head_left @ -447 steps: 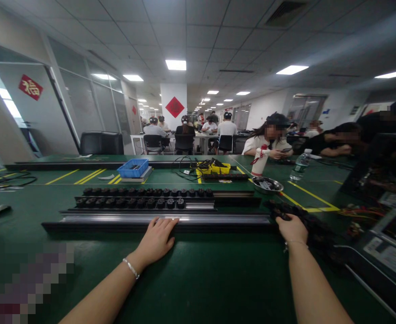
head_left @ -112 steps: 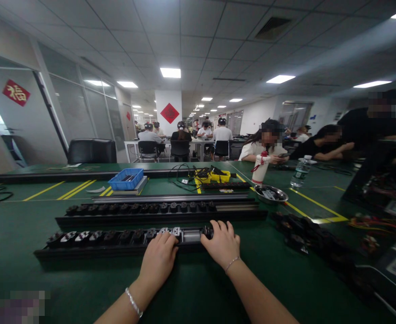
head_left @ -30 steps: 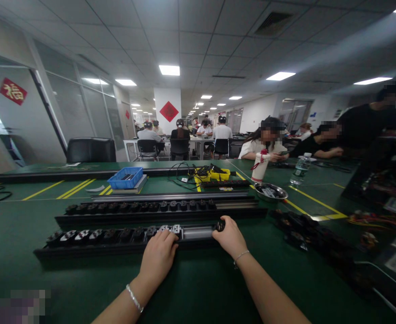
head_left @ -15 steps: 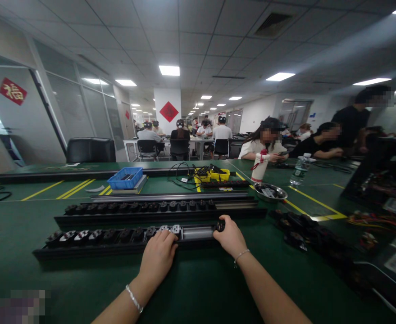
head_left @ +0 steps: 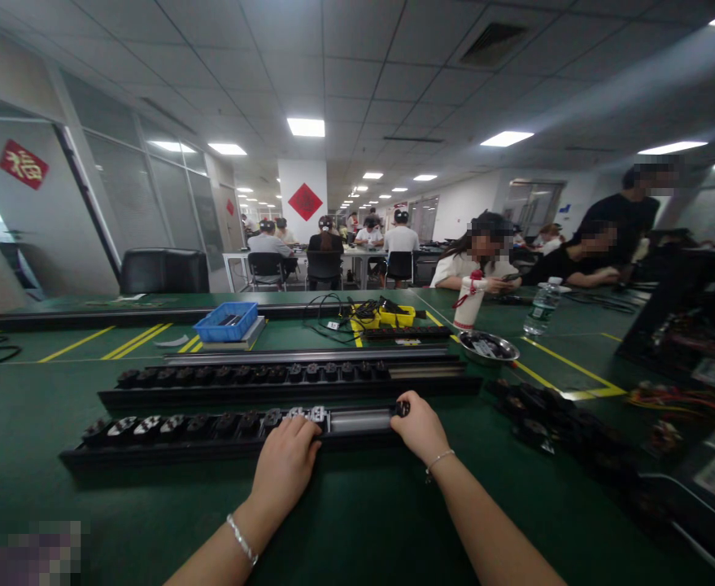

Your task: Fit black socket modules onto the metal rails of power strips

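In front of me lies a long black rail [head_left: 174,452] with a row of round-faced socket modules, some black and some with white or silver faces. My left hand [head_left: 287,460] is closed over the rail's near edge, its fingertips at the silver-faced modules [head_left: 316,413]. A bare silvery channel [head_left: 360,420] shows to the right of them. At the rail's right end my right hand [head_left: 421,430] pinches a black socket module [head_left: 402,408], mostly covered by the fingers. Behind, a second black rail [head_left: 272,394] carries a similar row of black modules.
A blue bin [head_left: 226,324], a yellow bin [head_left: 394,312] with black cables and a metal bowl [head_left: 488,348] of small parts stand farther back. Black parts [head_left: 546,419] are heaped at the right. A water bottle [head_left: 542,308] and seated people are beyond.
My right hand has shifted slightly to the right along the rail with the black module in its fingers. The left hand stays in place. A person in black at the right has moved left.
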A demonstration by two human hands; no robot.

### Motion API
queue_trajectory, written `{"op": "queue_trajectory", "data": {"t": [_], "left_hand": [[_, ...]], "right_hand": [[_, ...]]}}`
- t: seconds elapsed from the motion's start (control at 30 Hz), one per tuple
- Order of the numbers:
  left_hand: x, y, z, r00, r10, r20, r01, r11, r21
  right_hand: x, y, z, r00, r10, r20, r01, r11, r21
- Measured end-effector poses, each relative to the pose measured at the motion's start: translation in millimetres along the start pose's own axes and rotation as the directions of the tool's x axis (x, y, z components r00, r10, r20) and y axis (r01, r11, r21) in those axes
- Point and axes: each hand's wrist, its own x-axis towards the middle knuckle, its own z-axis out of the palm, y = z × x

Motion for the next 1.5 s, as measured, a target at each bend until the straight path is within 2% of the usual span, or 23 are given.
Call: {"op": "queue_trajectory", "data": {"t": [0.33,0.67,0.97,1.27,1.5], "left_hand": [[-0.4,-0.6,0.4,1.000,-0.005,0.006,0.005,1.000,-0.006],[-0.2,-1.3,1.6,1.000,0.004,-0.020,-0.004,1.000,-0.002],[0.1,-1.8,1.3,1.000,0.016,-0.012,-0.016,1.000,-0.004],[0.8,-2.0,1.8,0.999,0.022,-0.034,-0.021,1.000,0.008],[0.8,-2.7,2.9,0.998,0.030,-0.046,-0.030,1.000,0.007]], "right_hand": [[2.7,2.1,-3.9,0.999,0.044,0.025,-0.044,0.999,-0.014],[4.1,8.9,-3.4,0.995,0.086,0.054,-0.089,0.995,0.048],[10.0,15.8,-4.8,0.994,0.041,0.099,-0.051,0.994,0.099],[22.1,37.0,-1.2,0.993,0.071,0.090,-0.086,0.980,0.177],[23.1,37.7,-0.8,0.994,0.060,0.092,-0.079,0.974,0.211]]}}
